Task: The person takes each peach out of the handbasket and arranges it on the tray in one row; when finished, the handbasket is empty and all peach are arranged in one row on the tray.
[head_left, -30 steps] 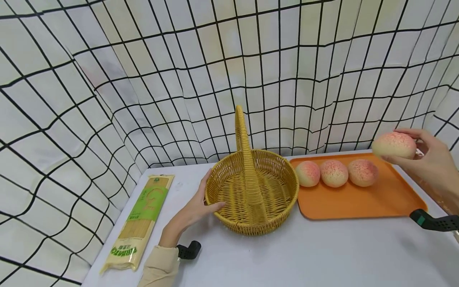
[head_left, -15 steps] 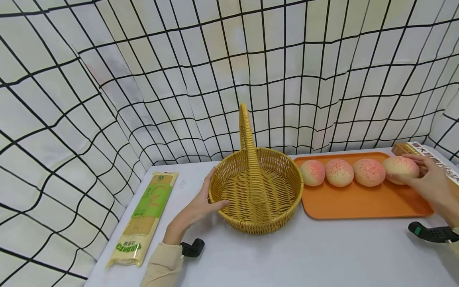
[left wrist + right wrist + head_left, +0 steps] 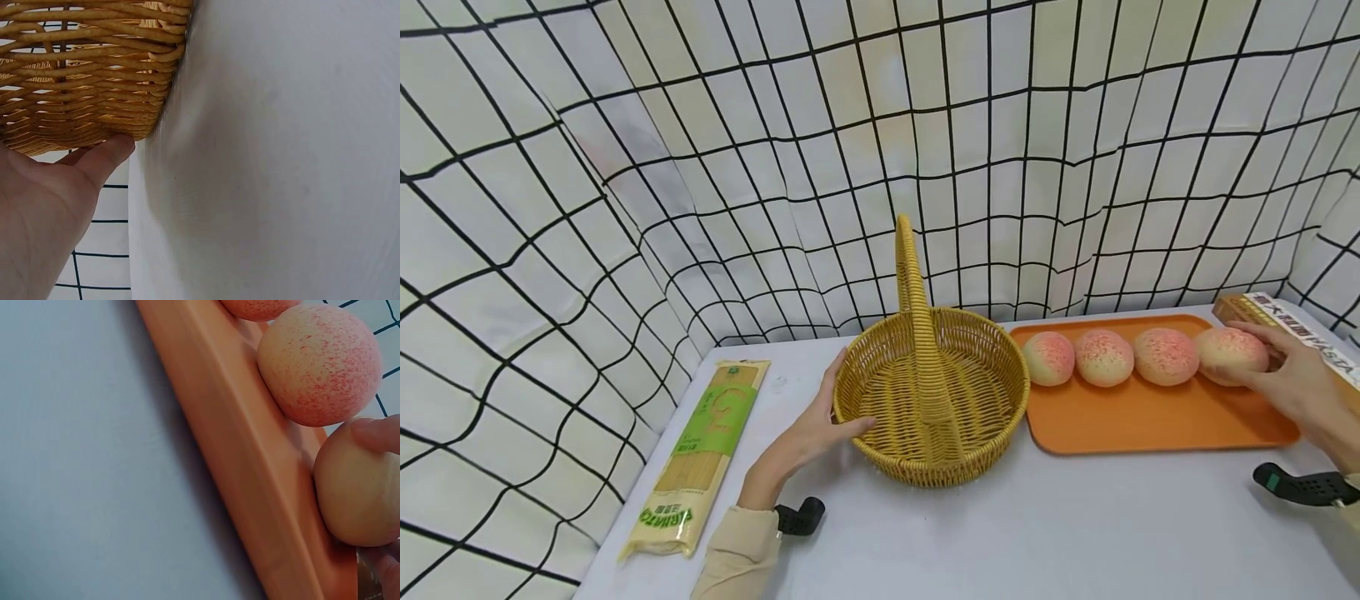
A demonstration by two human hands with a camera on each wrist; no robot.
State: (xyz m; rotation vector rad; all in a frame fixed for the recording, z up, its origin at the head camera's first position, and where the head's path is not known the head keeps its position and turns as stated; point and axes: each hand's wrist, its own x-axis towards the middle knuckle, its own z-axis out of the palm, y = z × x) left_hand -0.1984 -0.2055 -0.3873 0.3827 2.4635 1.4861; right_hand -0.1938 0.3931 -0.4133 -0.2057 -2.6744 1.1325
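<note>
My left hand (image 3: 811, 429) grips the left side of a yellow wicker basket (image 3: 932, 475), thumb over the rim and fingers along the outer wall. In the left wrist view, that hand's fingers (image 3: 107, 156) touch the woven side. To the right, an orange tray (image 3: 1150, 425) bears several pink-and-cream peaches in a row along its back. My right hand (image 3: 1303, 379) holds the rightmost peach (image 3: 1228, 354) between thumb and fingers, down at the tray. The right wrist view shows this peach (image 3: 353, 494) beside its neighbour (image 3: 322, 365).
A long packet of dry noodles (image 3: 703, 450) with a green label lies left of the basket. A pasta box (image 3: 1285, 321) stands at the tray's right, partly behind the right hand. White cloth with a black grid (image 3: 955, 167) rises behind the table (image 3: 1000, 542).
My right hand has lowered the peach from above the tray's right side to the end of the row. It still holds it there. The left hand stays on the basket.
</note>
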